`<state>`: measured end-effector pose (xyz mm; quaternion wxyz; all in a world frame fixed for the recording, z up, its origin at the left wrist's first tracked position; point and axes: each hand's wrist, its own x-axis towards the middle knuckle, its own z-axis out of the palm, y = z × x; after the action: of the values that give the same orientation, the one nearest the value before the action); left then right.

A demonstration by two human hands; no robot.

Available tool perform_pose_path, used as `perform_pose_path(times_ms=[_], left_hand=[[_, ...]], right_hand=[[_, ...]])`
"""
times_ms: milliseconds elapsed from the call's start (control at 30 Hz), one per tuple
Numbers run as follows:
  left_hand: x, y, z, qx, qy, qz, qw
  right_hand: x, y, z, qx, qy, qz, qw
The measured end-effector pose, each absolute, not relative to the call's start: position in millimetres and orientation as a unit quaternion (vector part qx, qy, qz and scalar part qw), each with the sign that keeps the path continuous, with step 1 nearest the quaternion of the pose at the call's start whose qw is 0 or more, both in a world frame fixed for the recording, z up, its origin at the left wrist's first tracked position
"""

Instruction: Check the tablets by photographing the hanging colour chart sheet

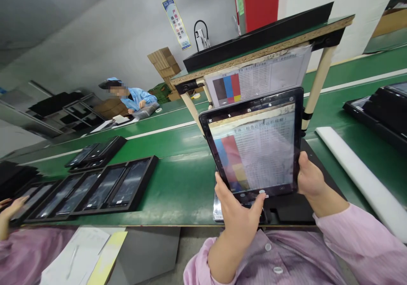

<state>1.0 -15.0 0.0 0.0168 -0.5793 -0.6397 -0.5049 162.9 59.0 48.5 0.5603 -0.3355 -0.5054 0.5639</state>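
Observation:
A black-framed tablet [257, 149] is held up and tilted in front of me, its screen lit with a camera view of a printed chart. My left hand [238, 213] grips its lower left corner, the thumb at the on-screen button along the bottom edge. Around the lower right edge my right hand [311, 179] is closed, some fingers hidden behind the tablet. Beyond it hangs the paper chart [260, 79] with colour blocks and rows of text, fixed under a raised shelf [263, 50]. Beneath the tablet lies a black mat [327, 183], partly covered.
Black trays [135, 208] of tablets stand on the green bench [178, 183] at left. A white foam strip [359, 175] and stacked black trays [381, 111] are at right. A co-worker's hand [14, 208] shows far left; another person [136, 98] sits across.

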Motion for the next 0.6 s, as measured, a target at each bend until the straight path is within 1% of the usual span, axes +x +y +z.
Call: perform_pose_path(times_ms=[233, 300, 333, 400, 500, 600], left_hand=[[3, -18, 1, -0.565, -0.65, -0.508, -0.019], [0, -19, 0, -0.567, -0.628, -0.53, -0.049], [-4, -19, 0, -0.567, -0.605, -0.554, -0.075], [-13, -18, 2, -0.538, -0.546, -0.623, -0.159], [-27, -16, 10, -0.392, -0.488, -0.718, -0.305], [-35, -13, 19, -0.281, -0.481, -0.725, -0.405]], right_hand=[[163, 59, 44, -0.309, -0.484, 0.597, 0.56], [163, 58, 42, -0.302, -0.477, 0.603, 0.563], [163, 57, 42, -0.3, -0.475, 0.603, 0.566], [163, 52, 42, -0.298, -0.473, 0.6, 0.573], [165, 40, 45, -0.297, -0.475, 0.589, 0.582], [171, 26, 48, -0.274, -0.522, 0.549, 0.593]])
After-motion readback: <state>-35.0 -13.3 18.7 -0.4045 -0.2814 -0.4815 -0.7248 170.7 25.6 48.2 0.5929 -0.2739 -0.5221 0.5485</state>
